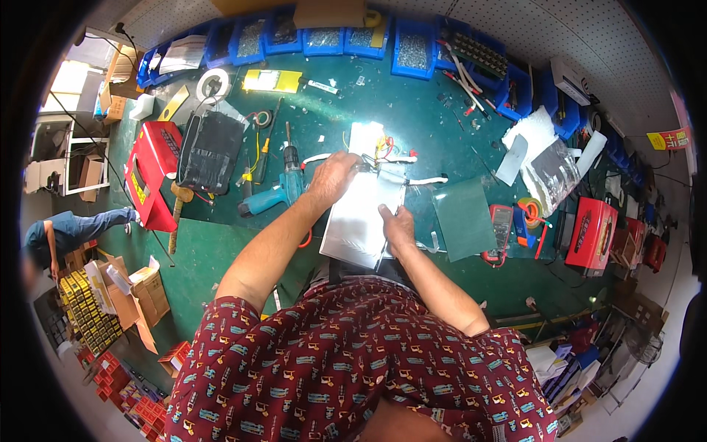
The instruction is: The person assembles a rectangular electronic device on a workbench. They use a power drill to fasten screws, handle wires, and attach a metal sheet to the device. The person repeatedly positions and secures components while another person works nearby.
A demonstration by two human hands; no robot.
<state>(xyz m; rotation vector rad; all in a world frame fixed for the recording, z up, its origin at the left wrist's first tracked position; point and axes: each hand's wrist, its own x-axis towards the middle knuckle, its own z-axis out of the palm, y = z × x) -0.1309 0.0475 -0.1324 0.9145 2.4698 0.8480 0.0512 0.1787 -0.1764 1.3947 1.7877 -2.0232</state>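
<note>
On the green workbench in front of me lies a flat silver-white case (352, 228), its near end over the bench edge. Bright glare covers its far part, where coloured wires (385, 147) and white-sleeved cables (427, 180) come out. My left hand (335, 175) is closed at the case's far left side, its fingertips by the cable ends; what they pinch is too small to name. My right hand (398, 228) grips the case's right edge, thumb on top and the other fingers partly hidden. A teal cordless drill (274, 197) lies left of my left forearm.
Blue bins (412, 50) of small parts line the back. At left are a black pack (212, 151) and a red housing (153, 177); at right, a green sheet (465, 219), a red multimeter (498, 230) and a wrapped block (549, 166). Another person (62, 239) stands far left.
</note>
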